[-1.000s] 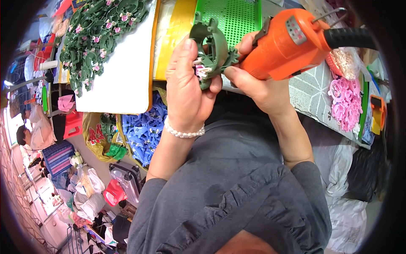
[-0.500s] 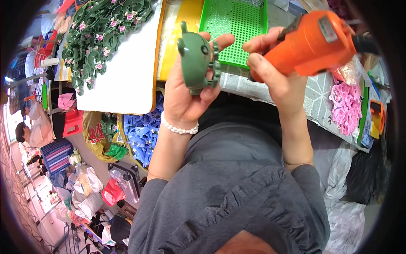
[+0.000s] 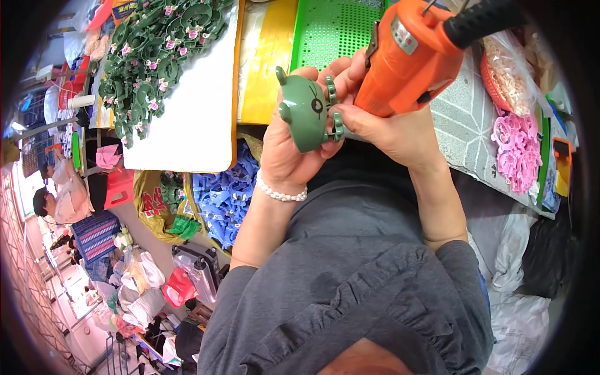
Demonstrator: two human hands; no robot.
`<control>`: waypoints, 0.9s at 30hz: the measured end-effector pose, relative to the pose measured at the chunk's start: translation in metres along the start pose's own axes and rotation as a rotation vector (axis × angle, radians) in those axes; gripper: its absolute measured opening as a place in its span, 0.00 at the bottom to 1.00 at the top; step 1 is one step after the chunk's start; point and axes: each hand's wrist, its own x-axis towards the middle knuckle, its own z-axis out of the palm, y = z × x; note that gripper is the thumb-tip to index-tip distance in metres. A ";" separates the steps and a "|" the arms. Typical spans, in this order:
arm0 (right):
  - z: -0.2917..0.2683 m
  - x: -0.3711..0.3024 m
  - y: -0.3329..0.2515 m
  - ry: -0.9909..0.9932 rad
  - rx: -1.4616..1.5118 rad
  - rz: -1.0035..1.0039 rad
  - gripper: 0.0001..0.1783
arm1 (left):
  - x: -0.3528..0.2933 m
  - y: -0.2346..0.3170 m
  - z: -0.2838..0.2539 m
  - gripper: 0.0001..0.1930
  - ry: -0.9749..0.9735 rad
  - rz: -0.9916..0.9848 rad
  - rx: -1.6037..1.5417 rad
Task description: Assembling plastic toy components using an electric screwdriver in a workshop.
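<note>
A glossy green plastic animal-head shell with small round ears and printed face marks rests in my left hand, its fingers wrapped behind it. A scalloped green strip joins its right side. My right hand is closed around an orange electric screwdriver with a black cord at its upper end. The tool leans down toward the shell, and my right fingertips are beside the scalloped strip. Whether its tip touches the shell is hidden behind my fingers.
A green perforated tray lies beyond my hands. At left, many green parts with pink pieces cover a white board. Blue parts fill a bag below it. Pink parts sit at right near a red basket.
My right hand has brought the screwdriver left and tilted it more upright, right up to the shell. My left hand has shifted slightly right and down and turned the shell's printed face more into view.
</note>
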 end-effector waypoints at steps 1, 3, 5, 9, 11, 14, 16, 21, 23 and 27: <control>0.000 -0.001 0.000 0.007 0.007 0.020 0.14 | 0.001 0.000 -0.001 0.15 -0.076 -0.004 -0.015; 0.001 -0.004 0.000 0.021 -0.004 0.018 0.13 | 0.002 -0.003 0.000 0.15 -0.070 0.023 0.031; 0.002 -0.006 -0.001 0.034 -0.017 0.015 0.13 | 0.007 -0.003 -0.002 0.13 -0.130 0.039 -0.023; 0.001 -0.010 0.000 0.060 -0.009 -0.027 0.12 | 0.009 -0.006 -0.006 0.16 -0.184 0.002 -0.132; -0.001 -0.013 0.000 0.060 -0.016 -0.021 0.12 | 0.012 -0.009 -0.009 0.16 -0.221 0.025 -0.084; -0.003 -0.016 -0.001 0.058 -0.009 0.035 0.11 | 0.011 -0.009 -0.013 0.16 -0.279 0.033 -0.063; -0.004 -0.015 -0.001 0.072 -0.077 0.009 0.12 | 0.011 -0.010 -0.013 0.16 -0.293 0.012 -0.091; -0.002 -0.014 0.005 0.093 -0.082 -0.002 0.14 | 0.013 -0.009 -0.006 0.21 -0.268 -0.056 -0.160; -0.004 -0.014 0.005 0.098 -0.062 0.048 0.14 | 0.008 -0.015 -0.002 0.26 -0.020 0.053 0.030; -0.003 -0.013 0.003 0.113 -0.024 0.134 0.13 | 0.007 -0.010 0.013 0.36 0.095 -0.020 0.110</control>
